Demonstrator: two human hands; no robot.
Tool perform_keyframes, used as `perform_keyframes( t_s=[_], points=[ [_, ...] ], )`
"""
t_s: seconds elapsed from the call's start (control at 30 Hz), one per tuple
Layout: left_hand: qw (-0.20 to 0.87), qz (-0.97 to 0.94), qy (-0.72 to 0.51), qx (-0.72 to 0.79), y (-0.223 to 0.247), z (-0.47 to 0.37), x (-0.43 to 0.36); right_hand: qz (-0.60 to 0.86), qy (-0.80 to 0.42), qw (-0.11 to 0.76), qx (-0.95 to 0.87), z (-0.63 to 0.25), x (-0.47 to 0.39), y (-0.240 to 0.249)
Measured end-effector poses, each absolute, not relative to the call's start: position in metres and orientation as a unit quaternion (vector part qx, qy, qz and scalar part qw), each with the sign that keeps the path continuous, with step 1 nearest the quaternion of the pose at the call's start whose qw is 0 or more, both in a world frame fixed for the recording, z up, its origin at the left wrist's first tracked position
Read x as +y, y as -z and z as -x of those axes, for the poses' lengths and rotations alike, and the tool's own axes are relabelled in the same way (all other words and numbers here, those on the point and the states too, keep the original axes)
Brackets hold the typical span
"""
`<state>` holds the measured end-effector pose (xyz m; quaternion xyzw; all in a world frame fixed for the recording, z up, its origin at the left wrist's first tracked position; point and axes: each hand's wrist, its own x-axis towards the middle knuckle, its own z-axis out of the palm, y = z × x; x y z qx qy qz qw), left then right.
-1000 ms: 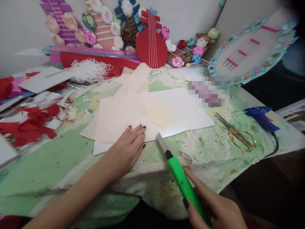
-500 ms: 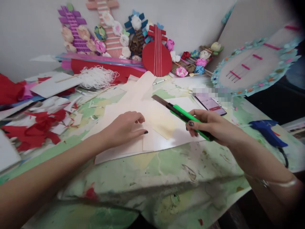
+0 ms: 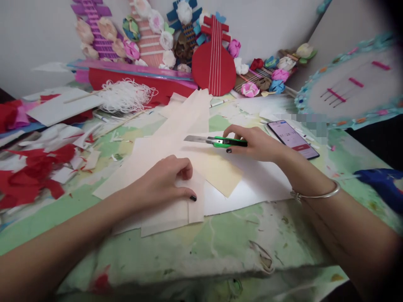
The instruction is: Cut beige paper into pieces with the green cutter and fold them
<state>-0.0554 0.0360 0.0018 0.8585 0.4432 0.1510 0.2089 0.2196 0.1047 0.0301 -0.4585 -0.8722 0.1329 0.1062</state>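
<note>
My left hand [image 3: 168,182] lies on pale pink paper [image 3: 176,121], fingers curled and thumb stretched apart from them. It presses on the sheet and grips nothing I can see. In my right hand [image 3: 252,142] is a green and black utility knife [image 3: 217,141], its long blade out and pointing left above the paper. Under the pink paper, a pale yellow sheet [image 3: 225,176] and a white sheet [image 3: 252,184] show on the right.
A phone [image 3: 292,138] lies right of the knife, with a blue glue gun [image 3: 380,180] at the right edge. Red scraps [image 3: 37,167] and white string [image 3: 127,96] cover the left. Behind stand a red paper lute [image 3: 214,67] and several flowered ones.
My right hand has moved left over the paper, and the knife has turned from slanting to nearly level. More of the yellow sheet shows. The view has shifted slightly.
</note>
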Motion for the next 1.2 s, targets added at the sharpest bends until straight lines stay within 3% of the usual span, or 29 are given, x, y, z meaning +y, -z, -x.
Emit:
perform_keyframes(
  t_s=[0.3, 0.73, 1.2],
  points=[
    [0.265, -0.854, -0.118, 0.431, -0.017, 0.072, 0.035, 0.368, -0.112, 0.054, -0.922, -0.220, 0.103, -0.027],
    [0.347, -0.822, -0.195, 0.408, -0.014, 0.075, 0.045, 0.284, -0.046, 0.103, -0.952, -0.210, 0.095, -0.009],
    [0.280, -0.868, -0.107, 0.397, -0.007, 0.077, 0.050, 0.267, 0.126, 0.120, -0.948, -0.208, 0.096, 0.003]
  ],
)
